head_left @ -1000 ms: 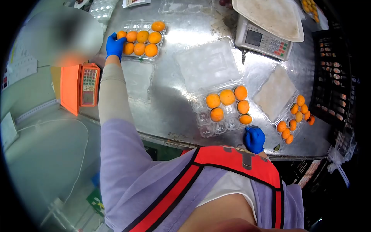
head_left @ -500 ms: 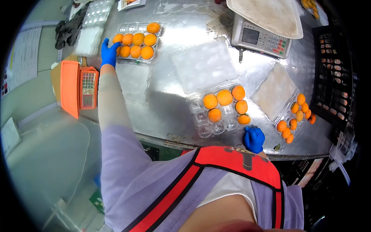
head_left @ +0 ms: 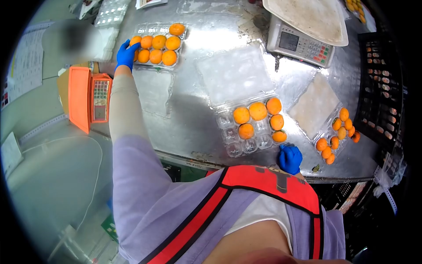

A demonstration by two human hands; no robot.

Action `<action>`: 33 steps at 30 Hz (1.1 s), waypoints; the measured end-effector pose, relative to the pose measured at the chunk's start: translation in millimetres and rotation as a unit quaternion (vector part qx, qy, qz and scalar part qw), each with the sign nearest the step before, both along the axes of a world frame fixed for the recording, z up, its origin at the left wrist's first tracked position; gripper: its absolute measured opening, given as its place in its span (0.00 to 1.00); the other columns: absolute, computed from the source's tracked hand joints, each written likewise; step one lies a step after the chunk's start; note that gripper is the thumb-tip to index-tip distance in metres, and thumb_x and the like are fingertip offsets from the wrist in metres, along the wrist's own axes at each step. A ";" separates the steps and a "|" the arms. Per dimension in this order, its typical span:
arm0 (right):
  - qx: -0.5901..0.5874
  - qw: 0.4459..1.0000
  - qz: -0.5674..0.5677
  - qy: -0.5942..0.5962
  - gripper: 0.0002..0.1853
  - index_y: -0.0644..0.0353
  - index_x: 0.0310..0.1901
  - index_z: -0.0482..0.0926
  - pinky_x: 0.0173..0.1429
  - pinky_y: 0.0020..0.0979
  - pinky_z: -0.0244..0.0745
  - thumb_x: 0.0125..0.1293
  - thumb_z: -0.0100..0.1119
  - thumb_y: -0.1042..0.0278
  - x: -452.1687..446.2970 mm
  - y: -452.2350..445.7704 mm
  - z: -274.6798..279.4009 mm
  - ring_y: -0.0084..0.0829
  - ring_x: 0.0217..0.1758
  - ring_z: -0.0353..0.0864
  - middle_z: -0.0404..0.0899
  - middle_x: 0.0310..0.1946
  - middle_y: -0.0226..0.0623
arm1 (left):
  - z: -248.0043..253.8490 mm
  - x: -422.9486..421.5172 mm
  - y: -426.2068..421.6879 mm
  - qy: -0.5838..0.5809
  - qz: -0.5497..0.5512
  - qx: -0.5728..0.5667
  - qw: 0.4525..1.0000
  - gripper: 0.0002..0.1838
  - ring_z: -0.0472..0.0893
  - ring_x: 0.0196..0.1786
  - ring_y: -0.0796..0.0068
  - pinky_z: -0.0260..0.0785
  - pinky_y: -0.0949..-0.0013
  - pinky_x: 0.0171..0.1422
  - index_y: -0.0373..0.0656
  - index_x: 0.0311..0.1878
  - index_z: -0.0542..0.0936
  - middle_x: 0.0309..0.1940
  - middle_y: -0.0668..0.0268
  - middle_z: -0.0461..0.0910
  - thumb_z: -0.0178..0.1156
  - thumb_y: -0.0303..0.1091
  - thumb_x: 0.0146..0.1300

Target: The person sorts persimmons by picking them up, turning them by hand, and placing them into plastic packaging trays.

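- Head view, left hand [head_left: 126, 56]: blue-gloved, at the left end of the left tray [head_left: 154, 31]. Thumb and forefinger stand apart at the end fruit [head_left: 136, 40]; whether they grip it cannot be told.
- Left tray: clear, directly at the left hand and extending rightward from it, with orange fruit in two rows and one more at its far right corner.
- Left lid [head_left: 154, 92]: clear, flat on the metal table [head_left: 189, 110], nearer the wearer than the left hand and to its right.
- Right hand [head_left: 290, 159]: blue-gloved, fingers folded together at the table's near edge; whether anything lies within them cannot be told.
- Middle tray [head_left: 234, 149]: just beyond the right hand and to its left, holding six fruits; clear cups show along its left and near sides.
- Middle lid [head_left: 233, 75]: spread open beyond the middle tray, between the two hands.
- Right tray [head_left: 325, 134]: beyond the right hand and to its right, bearing smaller-looking fruit; its lid lies open to the upper left.
- Scale [head_left: 299, 44]: well beyond the right hand.
- Crate [head_left: 365, 110]: black, farther right of the right hand.
- Orange box [head_left: 80, 99]: left of the left forearm.
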State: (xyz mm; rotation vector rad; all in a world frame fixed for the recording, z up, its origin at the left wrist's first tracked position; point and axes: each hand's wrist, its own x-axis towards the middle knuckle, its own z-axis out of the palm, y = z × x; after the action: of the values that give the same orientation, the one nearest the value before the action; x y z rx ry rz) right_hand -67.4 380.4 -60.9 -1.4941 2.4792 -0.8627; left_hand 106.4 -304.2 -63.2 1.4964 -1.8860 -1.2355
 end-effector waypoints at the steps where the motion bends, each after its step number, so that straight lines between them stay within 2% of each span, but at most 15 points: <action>1: -0.007 1.000 -0.004 0.001 0.14 0.56 0.40 0.77 0.31 0.37 0.71 0.49 0.60 0.78 -0.4 0.6 0.4 0.40 0.28 0.75 0.75 0.26 0.38 | 2.9 -2.8 1.6 -0.041 0.009 -0.024 0.999 0.40 0.73 0.57 0.65 0.65 0.68 0.61 0.34 0.62 0.68 0.57 0.53 0.72 0.71 0.40 0.46; 2: -0.007 1.000 -0.005 0.006 0.14 0.56 0.40 0.77 0.31 0.37 0.71 0.49 0.60 0.78 -0.9 2.0 0.8 0.40 0.28 0.75 0.75 0.26 0.38 | 6.1 -4.5 4.8 -0.037 0.008 -0.025 0.999 0.40 0.73 0.57 0.65 0.65 0.68 0.61 0.34 0.62 0.68 0.57 0.53 0.72 0.71 0.40 0.46; 4: -0.012 0.999 0.005 -0.031 0.14 0.56 0.41 0.77 0.32 0.36 0.71 0.50 0.60 0.77 -2.0 2.9 0.1 0.40 0.29 0.76 0.76 0.27 0.38 | 34.4 -19.4 34.0 -0.047 0.095 -0.186 0.977 0.37 0.73 0.57 0.67 0.64 0.67 0.61 0.33 0.58 0.71 0.55 0.55 0.73 0.72 0.39 0.45; 5: -0.016 0.999 0.003 -0.029 0.14 0.56 0.41 0.77 0.32 0.36 0.71 0.50 0.60 0.77 -2.2 1.7 1.2 0.40 0.29 0.76 0.76 0.27 0.38 | 40.1 -22.8 41.4 -0.044 0.093 -0.189 0.976 0.37 0.73 0.57 0.67 0.64 0.67 0.61 0.33 0.58 0.71 0.55 0.55 0.73 0.72 0.39 0.45; 7: -0.023 1.000 0.000 -0.014 0.13 0.55 0.40 0.78 0.32 0.36 0.72 0.51 0.60 0.77 -1.4 -2.1 4.1 0.40 0.29 0.77 0.76 0.27 0.38 | 55.1 -26.6 59.9 0.080 0.024 -0.318 0.944 0.35 0.73 0.57 0.67 0.64 0.66 0.61 0.33 0.57 0.71 0.54 0.55 0.73 0.73 0.35 0.46; 8: -0.028 1.000 -0.002 -0.011 0.13 0.55 0.40 0.78 0.32 0.36 0.72 0.51 0.60 0.77 -1.1 -3.4 3.1 0.40 0.29 0.77 0.76 0.27 0.38 | 56.9 -30.8 78.5 0.190 -0.010 -0.251 0.949 0.34 0.72 0.57 0.67 0.63 0.65 0.62 0.33 0.59 0.68 0.55 0.56 0.72 0.71 0.31 0.49; 10: -0.047 0.999 -0.008 -0.026 0.12 0.55 0.39 0.79 0.33 0.36 0.73 0.51 0.60 0.76 -0.7 -1.0 0.9 0.39 0.30 0.78 0.78 0.28 0.37 | 81.3 -42.5 146.3 0.239 -0.096 -0.213 0.942 0.34 0.71 0.58 0.67 0.63 0.65 0.63 0.34 0.61 0.66 0.57 0.57 0.70 0.68 0.28 0.51; 14: -0.060 0.997 -0.021 -0.050 0.10 0.54 0.39 0.79 0.35 0.36 0.75 0.52 0.60 0.73 -0.9 3.0 3.1 0.40 0.32 0.79 0.79 0.30 0.38 | 89.0 -56.7 267.9 0.194 -0.199 -0.213 0.937 0.33 0.71 0.60 0.67 0.63 0.65 0.64 0.37 0.61 0.66 0.62 0.57 0.68 0.68 0.28 0.52; 21: -0.088 0.991 -0.046 -0.095 0.09 0.55 0.40 0.79 0.38 0.38 0.74 0.56 0.59 0.68 -0.6 9.5 -4.6 0.44 0.35 0.78 0.79 0.34 0.40 | 65.7 -85.3 454.3 0.170 -0.370 -0.042 0.912 0.33 0.72 0.60 0.63 0.63 0.63 0.64 0.38 0.60 0.68 0.59 0.55 0.71 0.68 0.30 0.50; 22: -0.116 0.981 -0.072 -0.139 0.11 0.55 0.44 0.79 0.41 0.33 0.75 0.59 0.59 0.66 -0.2 9.2 -2.9 0.39 0.37 0.79 0.80 0.36 0.39 | 61.0 -89.1 472.6 0.155 -0.405 -0.048 0.900 0.32 0.73 0.58 0.62 0.64 0.62 0.63 0.39 0.59 0.69 0.57 0.56 0.73 0.68 0.30 0.49; 23: -0.133 0.942 -0.132 -0.277 0.14 0.56 0.48 0.77 0.43 0.31 0.74 0.60 0.59 0.66 1.1 10.7 1.6 0.35 0.39 0.79 0.80 0.37 0.38 | 59.1 -91.9 487.3 0.098 -0.447 -0.129 0.880 0.32 0.75 0.54 0.59 0.64 0.60 0.60 0.41 0.58 0.71 0.53 0.59 0.75 0.68 0.33 0.47; 24: -0.148 0.879 -0.186 -0.413 0.17 0.56 0.52 0.76 0.45 0.28 0.73 0.61 0.60 0.65 3.9 13.6 8.7 0.30 0.40 0.79 0.80 0.38 0.37 | 63.6 -97.2 499.5 0.095 -0.456 -0.130 0.875 0.32 0.75 0.54 0.59 0.64 0.60 0.60 0.41 0.58 0.71 0.53 0.59 0.75 0.68 0.33 0.47; 27: -0.217 0.851 -0.201 -0.434 0.25 0.58 0.59 0.70 0.47 0.26 0.72 0.60 0.62 0.63 -0.3 24.8 38.6 0.24 0.42 0.77 0.78 0.42 0.34 | 76.7 -114.6 531.3 0.055 -0.514 -0.261 0.816 0.33 0.76 0.48 0.58 0.63 0.56 0.57 0.44 0.57 0.73 0.46 0.60 0.77 0.69 0.37 0.43; 30: -0.231 0.870 -0.192 -0.391 0.30 0.60 0.61 0.66 0.47 0.25 0.72 0.58 0.64 0.64 -0.2 34.4 46.0 0.24 0.42 0.76 0.77 0.46 0.36 | 82.0 -128.5 554.6 0.062 -0.548 -0.280 0.786 0.34 0.76 0.49 0.60 0.59 0.54 0.60 0.45 0.58 0.72 0.46 0.61 0.77 0.68 0.35 0.42; 33: -0.232 0.856 -0.224 -0.404 0.31 0.61 0.61 0.66 0.47 0.24 0.72 0.56 0.66 0.65 -7.0 47.4 56.0 0.22 0.42 0.75 0.75 0.48 0.35 | 84.2 -139.2 578.8 0.041 -0.560 -0.305 0.769 0.34 0.76 0.52 0.61 0.57 0.55 0.63 0.46 0.59 0.71 0.49 0.61 0.77 0.67 0.33 0.43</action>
State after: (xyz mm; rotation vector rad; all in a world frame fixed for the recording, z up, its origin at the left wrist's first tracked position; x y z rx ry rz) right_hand -74.4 427.9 -4.9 -0.3851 2.0116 -1.8037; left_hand -32.8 274.7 21.0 -0.1454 -2.8029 -0.8196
